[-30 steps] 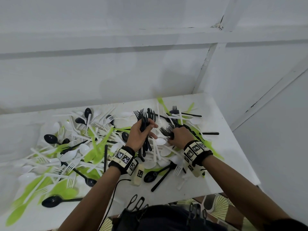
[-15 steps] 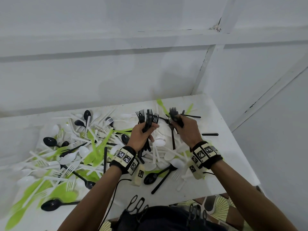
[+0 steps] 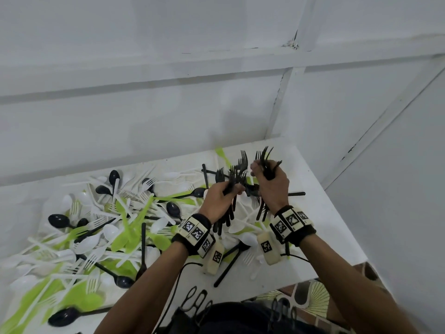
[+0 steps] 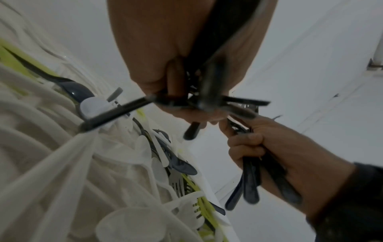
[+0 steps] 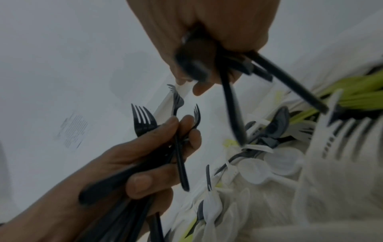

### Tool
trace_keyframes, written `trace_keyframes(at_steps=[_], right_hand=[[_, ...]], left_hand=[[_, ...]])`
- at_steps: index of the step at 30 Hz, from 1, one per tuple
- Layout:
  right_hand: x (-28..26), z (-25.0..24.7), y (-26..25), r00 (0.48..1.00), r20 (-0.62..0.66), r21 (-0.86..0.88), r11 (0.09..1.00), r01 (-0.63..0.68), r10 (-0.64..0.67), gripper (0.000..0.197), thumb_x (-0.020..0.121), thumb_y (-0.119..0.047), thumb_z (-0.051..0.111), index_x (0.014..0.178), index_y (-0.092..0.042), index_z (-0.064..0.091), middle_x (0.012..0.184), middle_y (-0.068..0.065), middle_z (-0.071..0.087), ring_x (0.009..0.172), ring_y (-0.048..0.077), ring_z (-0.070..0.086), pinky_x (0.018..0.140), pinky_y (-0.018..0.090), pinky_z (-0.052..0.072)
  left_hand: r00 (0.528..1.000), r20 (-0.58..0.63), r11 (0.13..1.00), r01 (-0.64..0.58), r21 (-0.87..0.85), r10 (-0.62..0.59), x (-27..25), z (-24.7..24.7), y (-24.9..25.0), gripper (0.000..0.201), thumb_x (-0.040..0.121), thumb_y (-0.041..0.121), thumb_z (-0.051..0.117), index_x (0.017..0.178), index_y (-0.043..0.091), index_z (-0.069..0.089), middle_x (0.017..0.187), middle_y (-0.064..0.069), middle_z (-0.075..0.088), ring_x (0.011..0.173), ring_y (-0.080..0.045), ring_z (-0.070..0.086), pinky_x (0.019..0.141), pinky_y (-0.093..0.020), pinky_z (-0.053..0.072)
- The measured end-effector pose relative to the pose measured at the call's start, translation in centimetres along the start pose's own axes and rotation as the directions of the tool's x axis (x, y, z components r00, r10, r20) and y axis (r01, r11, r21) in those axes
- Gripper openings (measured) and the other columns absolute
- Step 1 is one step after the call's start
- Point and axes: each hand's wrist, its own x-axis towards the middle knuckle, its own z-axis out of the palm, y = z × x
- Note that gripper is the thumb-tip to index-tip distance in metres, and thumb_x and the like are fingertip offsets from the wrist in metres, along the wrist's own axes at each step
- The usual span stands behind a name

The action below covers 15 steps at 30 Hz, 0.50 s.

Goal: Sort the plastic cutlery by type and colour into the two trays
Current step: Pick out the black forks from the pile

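A mixed pile of white, green and black plastic cutlery [image 3: 115, 227] covers the white table [image 3: 320, 227]. My left hand [image 3: 220, 200] grips a bunch of black forks [image 3: 232, 179], tines up, above the pile's right part. Just to its right my right hand [image 3: 272, 183] grips a smaller bunch of black forks [image 3: 265, 157], also tines up. The two hands almost touch. In the left wrist view the right hand [image 4: 259, 144] holds dark handles [image 4: 248, 188]. In the right wrist view the left hand [image 5: 157, 155] clasps the black forks [image 5: 143, 121]. No tray is in view.
Black spoons [image 3: 57, 220] and green knives [image 3: 125, 237] lie scattered through the pile at left. A lone black handle [image 3: 296, 194] lies near the table's right edge. White walls close the back and right. Patterned floor [image 3: 313, 297] shows below the front edge.
My right hand lifted from the pile with black forks and rose beside the left hand. The left hand kept its bunch and shifted slightly right and up.
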Motion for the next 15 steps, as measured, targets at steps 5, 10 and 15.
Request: trace_keyframes(at_steps=[5,10,15], right_hand=[[-1.6,-0.3,0.9,0.989,0.142,0.024,0.999,-0.034,0.03,0.009,0.091,-0.026,0.076,0.098,-0.02,0.074,0.084,0.0,0.076,0.066,0.016,0.064,0.059,0.04,0.057],[-1.5,-0.9,1.4,0.974,0.223,-0.058,0.998,-0.023,0.036,0.011,0.096,-0.019,0.069,0.103,-0.023,0.076,0.074,0.001,0.073,0.052,0.031,0.057,0.05,0.04,0.051],[-0.4,-1.9,0.9,0.988,0.153,-0.082,0.997,0.01,0.002,0.015,0.095,-0.016,0.066,0.097,-0.027,0.077,0.088,-0.002,0.077,0.072,0.022,0.07,0.07,0.047,0.062]], left_hand=[[0.991,0.115,0.998,0.067,-0.001,-0.067,0.0,0.1,1.7,0.026,0.104,0.025,0.059,0.089,0.01,0.073,0.073,0.007,0.074,0.055,0.008,0.06,0.064,-0.019,0.044],[0.969,0.229,0.996,0.088,0.013,-0.089,-0.4,0.2,3.1,0.026,0.103,0.023,0.06,0.091,0.003,0.07,0.047,0.014,0.059,0.041,0.003,0.053,0.046,-0.013,0.037],[0.968,0.229,0.995,0.092,0.042,-0.099,0.4,-0.7,2.8,0.025,0.1,0.025,0.065,0.1,0.001,0.075,0.051,0.015,0.061,0.045,0.003,0.053,0.049,-0.016,0.04]])
